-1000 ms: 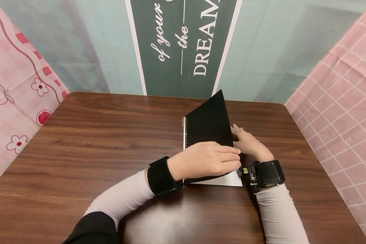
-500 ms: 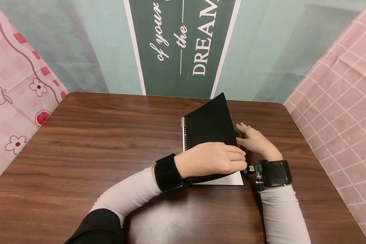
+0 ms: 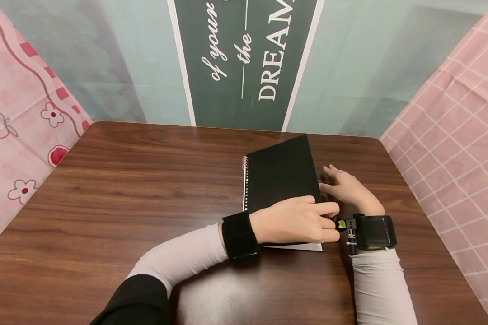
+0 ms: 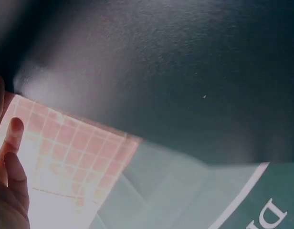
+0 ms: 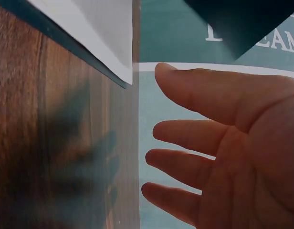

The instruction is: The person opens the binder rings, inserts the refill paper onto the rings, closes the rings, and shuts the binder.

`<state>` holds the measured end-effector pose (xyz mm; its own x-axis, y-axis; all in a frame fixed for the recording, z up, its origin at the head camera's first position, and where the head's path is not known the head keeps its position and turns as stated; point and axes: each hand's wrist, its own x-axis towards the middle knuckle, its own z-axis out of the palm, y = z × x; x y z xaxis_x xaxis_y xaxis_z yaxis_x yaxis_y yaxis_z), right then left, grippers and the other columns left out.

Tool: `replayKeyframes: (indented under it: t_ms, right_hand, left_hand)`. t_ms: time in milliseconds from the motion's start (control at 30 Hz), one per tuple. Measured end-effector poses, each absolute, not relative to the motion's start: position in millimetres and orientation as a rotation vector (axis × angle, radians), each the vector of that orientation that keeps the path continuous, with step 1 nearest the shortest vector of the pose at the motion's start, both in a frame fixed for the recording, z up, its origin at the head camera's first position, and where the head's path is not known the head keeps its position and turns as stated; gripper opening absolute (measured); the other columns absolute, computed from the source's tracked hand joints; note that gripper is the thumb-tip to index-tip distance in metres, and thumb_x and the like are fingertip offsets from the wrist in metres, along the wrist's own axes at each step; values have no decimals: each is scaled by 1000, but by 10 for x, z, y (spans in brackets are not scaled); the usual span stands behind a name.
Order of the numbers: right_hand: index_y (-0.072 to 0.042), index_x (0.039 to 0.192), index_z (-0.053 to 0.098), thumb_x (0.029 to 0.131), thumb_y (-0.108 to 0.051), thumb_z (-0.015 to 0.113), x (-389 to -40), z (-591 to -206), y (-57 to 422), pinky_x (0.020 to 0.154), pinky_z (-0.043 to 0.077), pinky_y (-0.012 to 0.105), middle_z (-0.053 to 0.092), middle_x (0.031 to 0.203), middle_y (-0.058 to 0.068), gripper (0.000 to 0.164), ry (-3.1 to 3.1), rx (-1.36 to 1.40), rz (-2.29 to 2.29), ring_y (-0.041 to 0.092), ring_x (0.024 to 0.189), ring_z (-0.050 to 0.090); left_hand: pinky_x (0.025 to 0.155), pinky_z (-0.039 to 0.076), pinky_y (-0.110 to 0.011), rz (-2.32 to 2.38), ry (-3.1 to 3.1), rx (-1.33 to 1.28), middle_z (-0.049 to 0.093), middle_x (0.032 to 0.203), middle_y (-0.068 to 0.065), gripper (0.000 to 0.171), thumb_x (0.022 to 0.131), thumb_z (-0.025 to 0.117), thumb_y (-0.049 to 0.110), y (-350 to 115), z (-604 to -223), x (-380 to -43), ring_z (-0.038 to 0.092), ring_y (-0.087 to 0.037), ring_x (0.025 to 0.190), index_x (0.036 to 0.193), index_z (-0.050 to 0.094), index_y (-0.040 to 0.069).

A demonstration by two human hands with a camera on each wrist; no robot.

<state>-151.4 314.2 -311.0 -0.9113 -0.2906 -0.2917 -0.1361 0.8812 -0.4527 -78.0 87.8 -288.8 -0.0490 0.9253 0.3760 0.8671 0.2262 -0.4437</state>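
A spiral-bound notebook lies at the middle right, its metal coil (image 3: 245, 164) along the left side. The black cover (image 3: 280, 176) slopes over white pages (image 3: 305, 247), its far right corner raised. My left hand (image 3: 294, 221) lies across the cover, back up, its fingers reaching past the right edge; the thumb is hidden. In the left wrist view the dark cover (image 4: 175, 86) fills the upper part, with fingers (image 4: 15, 171) of an unclear hand at the left. Right of the notebook, my right hand (image 3: 347, 189) holds nothing; in its wrist view the fingers are spread apart.
The notebook and hands are on a brown wooden table (image 3: 158, 180). A blue-green cloth with a lettered dark panel (image 3: 232, 90) hangs behind the table. Pink patterned cloths stand at both sides, one with fruit and flowers, the other a grid (image 3: 455, 149).
The cover has sunk to the right, lowering its raised corner. My left hand has moved right, its fingers now more spread. My right hand has drawn away to the right.
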Motion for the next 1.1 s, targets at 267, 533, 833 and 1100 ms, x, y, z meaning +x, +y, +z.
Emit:
replayKeyframes:
  t_ms: [267,533,833,1100]
  right_hand:
    - [8,153,22,102,-33,54,-1503,-3092,3237,108,28,69,13,158,37,73,2716,-311,-611,58,141,22]
    - [8,154,19,103,-38,52,-1493,-3051,3384,110,24,69,11,159,35,75,2707,-274,-641,56,144,17]
    - [10,153,19,103,-37,51,-1476,-3030,3454,110,24,69,11,158,38,76,2708,-271,-644,58,143,18]
    - [8,154,17,103,-39,50,-1493,-3029,3489,110,23,69,9,158,37,77,2698,-255,-627,58,143,17]
  left_hand:
    - [62,41,-18,260,-2010,-1774,63,94,24,31,102,37,11,994,-3007,-717,59,-2,92,101,61,31]
    - [68,44,-18,276,-2143,-1848,64,94,22,29,100,42,11,1089,-3058,-674,61,-3,88,102,63,31]
    - [69,42,-16,337,-2226,-1875,67,96,21,26,101,47,15,1221,-3146,-673,62,-3,90,99,64,34]
    - [69,42,-19,355,-2248,-1864,67,91,23,29,101,45,16,1269,-3247,-627,62,0,84,98,65,36]
